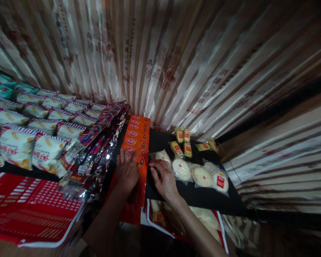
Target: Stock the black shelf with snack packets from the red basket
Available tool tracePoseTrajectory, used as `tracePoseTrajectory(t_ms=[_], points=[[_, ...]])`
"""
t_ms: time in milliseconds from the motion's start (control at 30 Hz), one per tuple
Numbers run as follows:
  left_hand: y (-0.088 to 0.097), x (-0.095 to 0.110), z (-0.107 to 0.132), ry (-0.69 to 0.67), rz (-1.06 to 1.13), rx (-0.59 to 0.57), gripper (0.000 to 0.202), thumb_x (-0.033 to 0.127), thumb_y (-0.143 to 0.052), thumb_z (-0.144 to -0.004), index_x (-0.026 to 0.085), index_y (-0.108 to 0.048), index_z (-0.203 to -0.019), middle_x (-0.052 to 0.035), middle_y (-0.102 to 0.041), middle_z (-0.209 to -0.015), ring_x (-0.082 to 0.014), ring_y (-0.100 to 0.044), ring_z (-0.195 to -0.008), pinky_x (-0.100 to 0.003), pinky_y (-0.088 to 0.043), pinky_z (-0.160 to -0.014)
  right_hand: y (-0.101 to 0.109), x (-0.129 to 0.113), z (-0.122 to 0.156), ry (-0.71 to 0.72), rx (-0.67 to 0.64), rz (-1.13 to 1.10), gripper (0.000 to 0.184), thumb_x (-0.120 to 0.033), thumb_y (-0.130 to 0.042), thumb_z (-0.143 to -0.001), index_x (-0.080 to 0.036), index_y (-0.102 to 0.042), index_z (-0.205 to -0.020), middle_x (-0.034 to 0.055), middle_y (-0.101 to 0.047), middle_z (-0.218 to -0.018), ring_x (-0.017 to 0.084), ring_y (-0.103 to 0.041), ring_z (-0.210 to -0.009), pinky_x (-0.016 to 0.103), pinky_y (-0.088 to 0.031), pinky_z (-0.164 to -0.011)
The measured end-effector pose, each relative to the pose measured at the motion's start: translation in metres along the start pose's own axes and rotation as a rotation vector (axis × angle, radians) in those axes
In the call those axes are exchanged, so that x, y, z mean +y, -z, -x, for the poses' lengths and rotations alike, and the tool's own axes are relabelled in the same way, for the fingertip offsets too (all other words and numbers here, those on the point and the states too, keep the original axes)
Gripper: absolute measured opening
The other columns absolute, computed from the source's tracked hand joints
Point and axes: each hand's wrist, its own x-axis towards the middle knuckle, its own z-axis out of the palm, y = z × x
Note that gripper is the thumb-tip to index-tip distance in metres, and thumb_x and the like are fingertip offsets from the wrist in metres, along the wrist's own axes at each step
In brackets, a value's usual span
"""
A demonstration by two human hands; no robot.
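A row of overlapping orange snack packets (136,134) runs from the curtain toward me on the black shelf (192,196). My left hand (127,169) lies flat on these packets, fingers spread and pointing away from me. At their right edge is my right hand (164,180), its fingers bent a little, thumb apart from the forefinger, and nothing visible in it. Its fingertips are at or very near the packets' side; I cannot tell if they touch. Just beyond that hand are round white cakes in clear wrappers (181,169), one partly hidden behind it.
Small yellow wrapped cakes (187,150) sit farther back. Dark red shiny packets (104,142) and rows of white snack bags (46,150) stand at left. A red basket (40,210) is at lower left; another basket (222,228) holds packets below my right arm. A pleated curtain (155,60) hangs behind.
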Motion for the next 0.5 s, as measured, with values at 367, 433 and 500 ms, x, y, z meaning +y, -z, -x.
tracePoseTrajectory(t_ms=[367, 433, 500], points=[[-0.002, 0.001, -0.002, 0.004, -0.028, 0.013, 0.054, 0.03, -0.046, -0.086, 0.014, -0.037, -0.136, -0.0204, -0.032, -0.144, -0.0339, -0.021, -0.136, -0.047, -0.025, -0.107, -0.015, 0.004, 0.048, -0.045, -0.032, -0.047, 0.025, -0.019, -0.046, -0.087, -0.023, -0.063, -0.105, 0.0065, -0.064, -0.111, 0.022, -0.051, -0.111, 0.046, -0.045, -0.094], [-0.004, 0.001, -0.002, 0.01, -0.032, 0.015, 0.054, 0.03, -0.046, -0.086, 0.013, -0.037, -0.136, -0.0201, -0.033, -0.143, -0.0338, -0.021, -0.136, -0.047, -0.026, -0.106, -0.019, 0.003, 0.047, -0.04, -0.057, -0.056, 0.029, -0.019, -0.046, -0.087, -0.023, -0.061, -0.111, 0.0065, -0.062, -0.116, 0.023, -0.048, -0.116, 0.047, -0.044, -0.096], [-0.005, 0.001, -0.003, 0.012, -0.039, 0.021, 0.055, 0.03, -0.046, -0.086, 0.011, -0.037, -0.136, -0.0201, -0.033, -0.143, -0.0337, -0.021, -0.136, -0.046, -0.026, -0.106, -0.022, 0.003, 0.046, -0.043, -0.081, -0.061, 0.032, -0.019, -0.046, -0.087, -0.022, -0.059, -0.116, 0.0072, -0.06, -0.12, 0.024, -0.046, -0.118, 0.048, -0.043, -0.097]])
